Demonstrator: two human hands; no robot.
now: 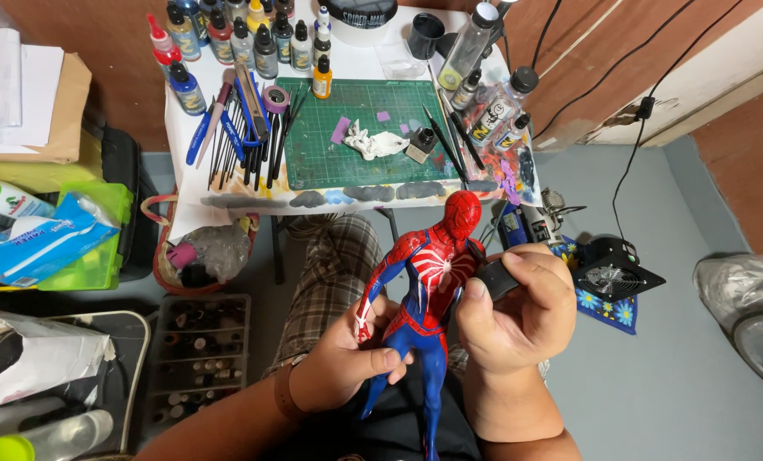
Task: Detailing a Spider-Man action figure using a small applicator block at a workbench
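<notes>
1. Head view, looking down over your lap: your left hand [339,363] is closed around the figure [428,282] at its hips and thighs, thumb across the front.
2. The figure, red and blue with a white chest emblem, stands nearly upright. Its long axis runs from the legs near your body up to the red head, which points toward the table [228,205] ahead.
3. Your right hand [518,307] is closed on a small black piece [494,280], pinched between thumb and fingers. The piece sits just beside the figure's left shoulder; whether it touches cannot be told.
4. Relation to note: the figure's upper body lies to the left of your right-hand grip, very near it, and above your left-hand grip along the same axis. The right hand is nearer the chest and shoulder; the left is nearer the legs.
5. On the table beyond: a green cutting mat [364,132], paint bottles [253,43] along the far edge, and brushes [245,141] left of the mat, all well apart from both hands.
</notes>
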